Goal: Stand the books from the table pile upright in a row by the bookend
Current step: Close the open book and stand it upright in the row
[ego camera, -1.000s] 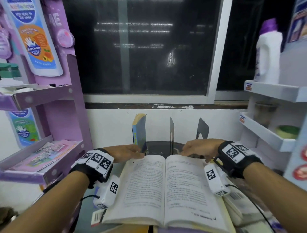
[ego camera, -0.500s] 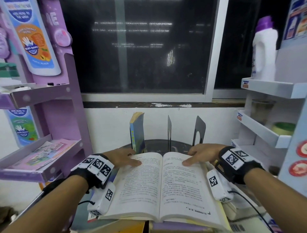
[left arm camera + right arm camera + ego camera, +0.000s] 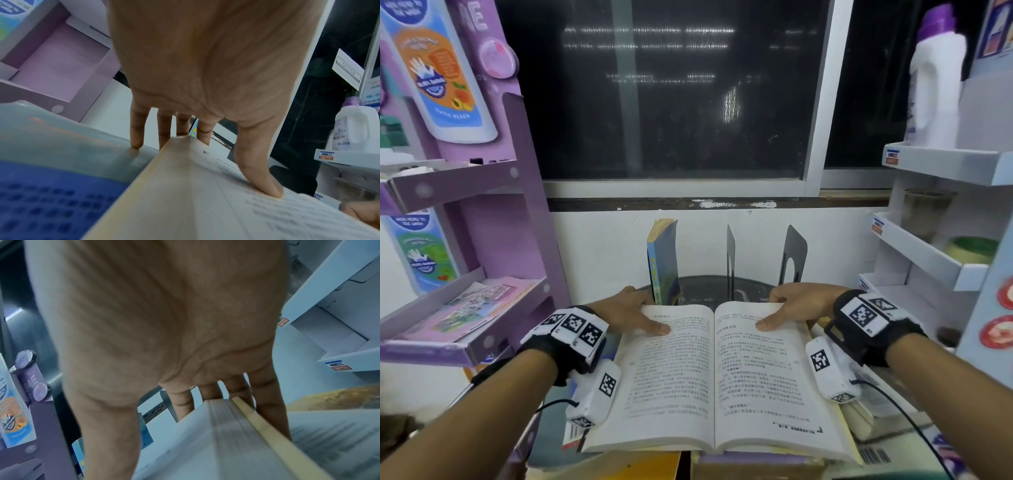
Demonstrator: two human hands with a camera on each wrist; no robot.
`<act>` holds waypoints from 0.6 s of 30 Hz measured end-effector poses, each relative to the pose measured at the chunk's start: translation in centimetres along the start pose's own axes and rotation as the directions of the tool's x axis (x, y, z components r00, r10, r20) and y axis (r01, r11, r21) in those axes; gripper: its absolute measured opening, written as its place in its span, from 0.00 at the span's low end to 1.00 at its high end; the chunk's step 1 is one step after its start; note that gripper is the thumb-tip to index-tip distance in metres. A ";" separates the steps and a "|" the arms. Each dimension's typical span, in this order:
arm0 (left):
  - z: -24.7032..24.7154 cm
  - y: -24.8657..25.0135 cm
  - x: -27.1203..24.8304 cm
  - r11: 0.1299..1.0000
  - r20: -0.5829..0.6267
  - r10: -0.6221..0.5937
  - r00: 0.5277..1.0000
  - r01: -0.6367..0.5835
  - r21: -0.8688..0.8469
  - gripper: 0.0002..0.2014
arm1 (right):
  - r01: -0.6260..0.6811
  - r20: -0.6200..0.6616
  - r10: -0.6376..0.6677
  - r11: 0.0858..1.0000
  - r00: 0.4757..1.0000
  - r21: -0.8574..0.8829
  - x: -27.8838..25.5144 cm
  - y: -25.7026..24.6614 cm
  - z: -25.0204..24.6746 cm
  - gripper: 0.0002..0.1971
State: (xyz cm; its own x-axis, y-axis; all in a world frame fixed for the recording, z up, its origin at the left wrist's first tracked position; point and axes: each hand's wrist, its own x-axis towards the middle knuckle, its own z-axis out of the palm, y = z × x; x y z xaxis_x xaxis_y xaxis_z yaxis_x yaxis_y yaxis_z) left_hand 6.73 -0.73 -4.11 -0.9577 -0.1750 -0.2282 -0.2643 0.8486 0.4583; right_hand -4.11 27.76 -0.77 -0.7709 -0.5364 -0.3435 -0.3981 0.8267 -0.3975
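An open book [image 3: 714,377] with printed pages lies across the table pile in front of me. My left hand [image 3: 643,315] holds its far left corner, thumb on the page [image 3: 259,175] and fingers behind the edge. My right hand [image 3: 780,308] grips the far right corner the same way, with the page block [image 3: 226,434] under the palm. Behind the open book, a blue book [image 3: 664,263] stands upright at the back left. Two dark metal bookends stand to its right, one thin [image 3: 730,260] and one wider [image 3: 794,257]. Under the open book I see a yellow cover [image 3: 647,466] and a purple one [image 3: 756,462].
A purple display shelf [image 3: 482,178] stands close on the left, with pink leaflets [image 3: 469,311] on its lower tray. White shelves [image 3: 945,164] on the right carry a detergent bottle [image 3: 935,78]. A window and white wall close off the back. More pale books [image 3: 859,414] lie at the right.
Both hands shifted from lying over the book's far edge to holding it with the thumbs on the pages. The book stays open and sits slightly nearer to me.
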 end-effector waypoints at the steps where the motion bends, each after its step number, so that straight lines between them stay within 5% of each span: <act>1: -0.1 -0.1 0.1 0.999 -0.006 0.007 1.000 -0.007 -0.044 0.16 | 0.004 -0.004 -0.004 1.000 1.000 0.009 0.1 0.0 0.0 0.23; 10: -1.5 -0.1 0.2 0.979 -0.090 -0.009 0.996 -0.009 -0.201 0.20 | 0.084 -0.115 -0.071 0.990 0.991 0.116 0.5 -0.4 -1.2 0.19; 18: -5.0 1.6 -1.3 0.960 -0.290 0.088 0.953 -0.159 -0.231 0.18 | 0.198 -0.249 -0.154 0.967 0.956 0.162 -0.1 -1.9 -3.9 0.17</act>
State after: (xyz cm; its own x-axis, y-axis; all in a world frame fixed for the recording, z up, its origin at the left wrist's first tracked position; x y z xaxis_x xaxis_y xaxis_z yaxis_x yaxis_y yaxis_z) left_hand 6.98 -1.68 1.24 -0.9690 -0.2365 0.0719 -0.1274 0.7269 0.6748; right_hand -5.22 26.93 3.33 -0.7995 -0.5981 -0.0554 -0.4568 0.6654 -0.5904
